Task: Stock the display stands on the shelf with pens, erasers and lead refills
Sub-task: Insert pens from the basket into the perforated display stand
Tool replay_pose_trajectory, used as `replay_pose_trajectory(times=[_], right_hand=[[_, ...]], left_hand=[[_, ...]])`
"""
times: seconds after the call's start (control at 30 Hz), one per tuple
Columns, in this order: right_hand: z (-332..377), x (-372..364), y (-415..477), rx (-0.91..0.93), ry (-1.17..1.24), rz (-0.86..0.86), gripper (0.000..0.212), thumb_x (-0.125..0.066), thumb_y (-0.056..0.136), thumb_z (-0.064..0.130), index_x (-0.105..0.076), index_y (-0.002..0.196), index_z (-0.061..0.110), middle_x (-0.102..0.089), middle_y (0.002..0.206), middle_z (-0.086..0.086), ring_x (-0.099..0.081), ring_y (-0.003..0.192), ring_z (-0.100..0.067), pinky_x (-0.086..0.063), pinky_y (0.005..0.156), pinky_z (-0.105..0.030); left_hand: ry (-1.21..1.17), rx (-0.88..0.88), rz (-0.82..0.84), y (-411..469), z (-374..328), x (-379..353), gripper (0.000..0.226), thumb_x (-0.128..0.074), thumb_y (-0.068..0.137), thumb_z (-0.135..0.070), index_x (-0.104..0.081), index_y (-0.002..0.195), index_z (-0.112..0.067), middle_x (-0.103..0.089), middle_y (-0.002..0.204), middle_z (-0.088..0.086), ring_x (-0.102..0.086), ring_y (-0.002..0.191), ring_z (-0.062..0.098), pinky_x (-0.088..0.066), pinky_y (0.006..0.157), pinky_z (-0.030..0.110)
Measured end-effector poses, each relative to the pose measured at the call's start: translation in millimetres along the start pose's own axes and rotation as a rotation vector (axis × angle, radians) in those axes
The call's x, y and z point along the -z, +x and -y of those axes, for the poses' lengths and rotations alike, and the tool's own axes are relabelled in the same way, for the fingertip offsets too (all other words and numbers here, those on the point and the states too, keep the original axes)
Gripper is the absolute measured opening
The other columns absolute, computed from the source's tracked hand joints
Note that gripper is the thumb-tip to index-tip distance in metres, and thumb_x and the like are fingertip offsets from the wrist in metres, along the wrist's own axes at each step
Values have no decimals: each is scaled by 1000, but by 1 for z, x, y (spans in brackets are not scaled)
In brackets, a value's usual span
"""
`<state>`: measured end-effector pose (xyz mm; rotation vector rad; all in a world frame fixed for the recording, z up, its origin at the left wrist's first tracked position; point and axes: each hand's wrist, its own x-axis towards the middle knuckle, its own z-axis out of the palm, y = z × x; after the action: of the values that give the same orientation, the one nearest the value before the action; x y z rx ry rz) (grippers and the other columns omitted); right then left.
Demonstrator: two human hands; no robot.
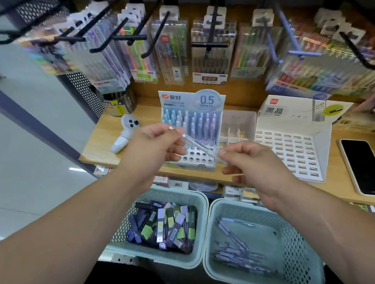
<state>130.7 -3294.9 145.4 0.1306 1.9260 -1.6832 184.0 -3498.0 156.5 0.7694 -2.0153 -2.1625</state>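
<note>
Over the front edge of the shelf [103, 136], left hand [157, 144] and right hand [250, 161] pinched one pen [197, 144], mid-stocking. Next it likely needed an empty hole in the stand [200, 99].

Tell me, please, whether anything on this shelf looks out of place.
A phone lies on the shelf right of the white slotted stand, and a small white figure lies tipped over left of the pen stand; neither looks like stock.

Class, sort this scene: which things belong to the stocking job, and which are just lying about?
Job: pen, pinched by left hand and right hand; pen stand; slotted stand; refill basket; pen basket.
Lying about: phone; white toy; hanging packs.
</note>
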Motion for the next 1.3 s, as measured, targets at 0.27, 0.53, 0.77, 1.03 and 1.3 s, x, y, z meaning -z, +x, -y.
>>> replay_pose_trajectory(times=[0.27,0.53,0.77,1.03,1.3], right_hand=[[-12,7,10,14,-258,19,19,-69,93,38,-65,108,27,-66,112,7,-64,103,-17,-53,89,-39],[-25,16,19,147,-588,47,19,-65,95,41,-66,110,31,-62,114,14,-60,98,-8,-43,77,-25],[10,-24,58,442,-656,-6,10,-68,95,29,-68,104,25,-62,85,14,-58,79,-2,-46,67,-21],[18,-66,92,587,-992,-19,20,-68,91,33,-68,112,32,-70,94,5,-65,89,-20,-57,75,-39],[35,-72,103,611,-1319,-3,14,-70,89,39,-70,100,31,-70,98,3,-64,92,-23,-47,65,-31]], left_hand=[[735,-278,-243,31,17,24,20,-70,91,-27,-63,75,-18,-66,59,1,-71,64,21,-56,62,36],[893,-336,-255,52,24,5,27,-70,88,-23,-57,69,-11,-60,61,1,-61,69,26,-52,67,40],[921,-330,-265,55,24,4,17,-75,83,-23,-60,85,-14,-67,73,4,-61,75,23,-47,64,33],[976,-351,-200,57,27,4,14,-76,84,-28,-67,80,-18,-59,71,-8,-62,77,21,-50,65,32],[1001,-374,-179,58,26,13,28,-82,76,-38,-58,86,-28,-54,67,-12,-60,73,18,-49,65,31]])
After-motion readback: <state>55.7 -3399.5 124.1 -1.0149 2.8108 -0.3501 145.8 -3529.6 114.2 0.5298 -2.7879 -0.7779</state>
